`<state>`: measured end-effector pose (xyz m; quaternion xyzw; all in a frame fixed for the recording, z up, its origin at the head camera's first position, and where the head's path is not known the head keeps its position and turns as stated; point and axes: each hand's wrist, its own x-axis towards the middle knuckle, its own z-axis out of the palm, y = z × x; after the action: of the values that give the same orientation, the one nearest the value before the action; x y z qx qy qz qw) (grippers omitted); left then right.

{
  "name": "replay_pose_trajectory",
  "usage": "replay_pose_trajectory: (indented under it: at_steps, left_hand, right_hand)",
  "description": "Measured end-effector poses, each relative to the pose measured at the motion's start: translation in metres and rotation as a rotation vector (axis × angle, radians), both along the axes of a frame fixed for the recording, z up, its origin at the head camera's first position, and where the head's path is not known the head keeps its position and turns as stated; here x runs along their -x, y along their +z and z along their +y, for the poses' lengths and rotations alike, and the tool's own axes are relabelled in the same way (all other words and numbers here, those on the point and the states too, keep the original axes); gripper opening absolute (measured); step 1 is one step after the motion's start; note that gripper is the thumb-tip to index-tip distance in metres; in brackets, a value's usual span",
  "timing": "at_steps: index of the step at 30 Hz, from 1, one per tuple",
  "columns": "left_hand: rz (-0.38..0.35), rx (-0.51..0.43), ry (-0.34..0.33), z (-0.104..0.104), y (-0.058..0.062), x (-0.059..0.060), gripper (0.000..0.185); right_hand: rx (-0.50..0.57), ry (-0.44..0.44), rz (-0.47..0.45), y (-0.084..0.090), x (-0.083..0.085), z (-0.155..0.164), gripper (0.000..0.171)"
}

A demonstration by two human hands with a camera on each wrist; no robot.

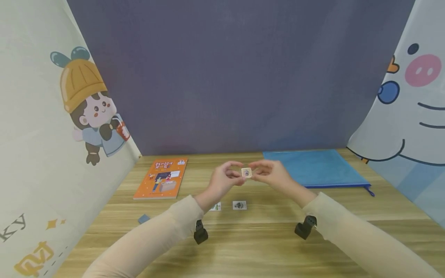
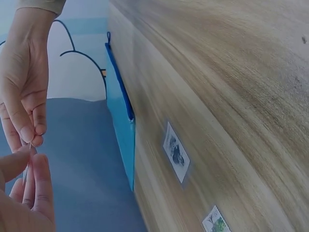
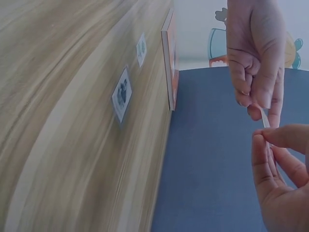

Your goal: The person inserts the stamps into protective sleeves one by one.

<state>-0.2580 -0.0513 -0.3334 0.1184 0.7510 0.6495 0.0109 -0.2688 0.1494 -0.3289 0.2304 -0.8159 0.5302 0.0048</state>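
Note:
Above the middle of the table, both hands hold one small square stamp [image 1: 246, 172] with a pale border and a dark round picture. My left hand [image 1: 222, 178] pinches its left edge between thumb and fingers. Its right edge is pinched by my right hand [image 1: 274, 173]. Seen almost edge-on in the right wrist view, the stamp [image 3: 265, 118] is a thin pale strip between the fingertips. Below the hands lie a stamp with a dark grey picture [image 1: 239, 205] and a green-patterned stamp [image 1: 216, 207], the latter partly hidden by the left wrist in the head view.
An orange book [image 1: 161, 178] lies at the back left of the wooden table [image 1: 250, 247]. The blue zip pouch [image 1: 313, 168] lies flat at the back right. A small blue-grey piece [image 1: 143, 219] rests near the left edge. Behind hangs a dark curtain [image 1: 222, 77].

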Motion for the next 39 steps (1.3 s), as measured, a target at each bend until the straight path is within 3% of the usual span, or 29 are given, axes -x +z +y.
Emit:
replay_pose_trajectory:
  at_steps: [11, 25, 33, 39]
  left_hand:
    - [0.017, 0.105, -0.017, 0.012, -0.017, 0.007, 0.04]
    - [-0.082, 0.217, 0.04, 0.047, -0.036, -0.002, 0.031]
    - [-0.061, 0.281, 0.014, 0.06, -0.048, -0.002, 0.028]
    - [-0.065, 0.358, 0.026, 0.068, -0.056, -0.001, 0.028]
  right_hand:
    - [-0.032, -0.065, -0.059, -0.011, 0.001, 0.016, 0.039]
    - [-0.06, -0.112, -0.198, -0.033, -0.007, 0.035, 0.041]
    - [-0.091, -0.153, -0.293, -0.043, -0.01, 0.041, 0.043]
    - [-0.094, -0.16, -0.307, -0.055, -0.011, 0.044, 0.042]
